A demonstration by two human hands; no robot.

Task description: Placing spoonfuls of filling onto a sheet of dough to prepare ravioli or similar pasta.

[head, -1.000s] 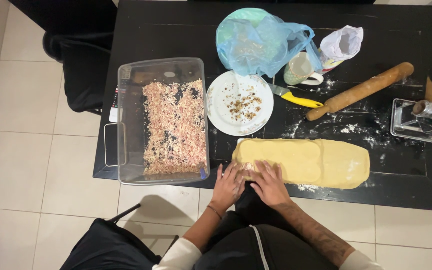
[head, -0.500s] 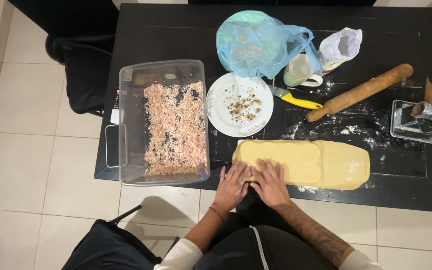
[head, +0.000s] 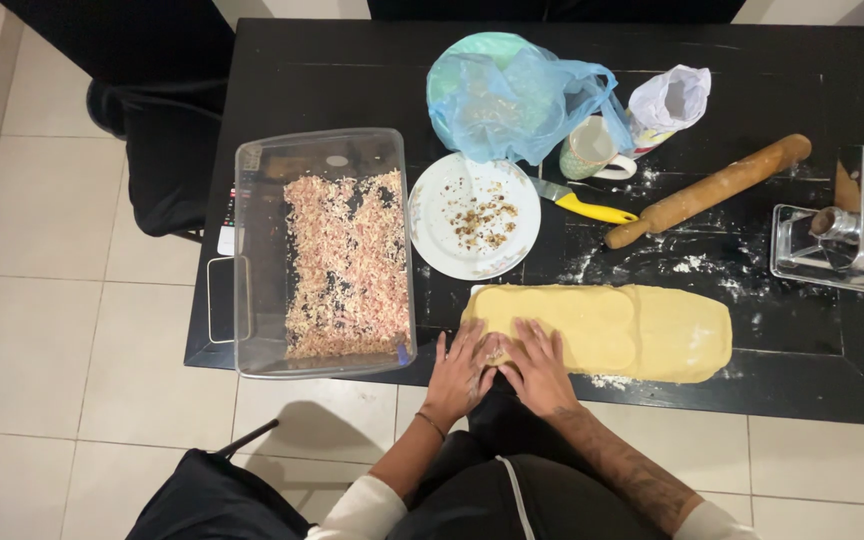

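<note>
Dough, a pale yellow sheet rolled flat, lay along the near edge of the black table, and both hands pressed on its near corner. The left hand and the right hand lay side by side, touching, fingers spread flat and palms down; neither was closed around anything, and whether a small piece sat between the fingertips could not be told. Faint round bulges showed in the sheet just beyond the fingers. It looked soft, limp and a little tacky, likely to stretch or tear if lifted by one edge, so it would be better handled with flat palms or by sliding fingers under a folded edge.

Just to the left of the hands stood a clear plastic tub with a layer of shredded pinkish filling. Beyond the hands sat a white plate with brown crumbs, a yellow-handled knife, a patterned mug, a crumpled blue plastic bag and an open white paper bag. Farther off to the right lay a smooth wooden rolling pin amid scattered flour, and a shiny metal pasta machine.
</note>
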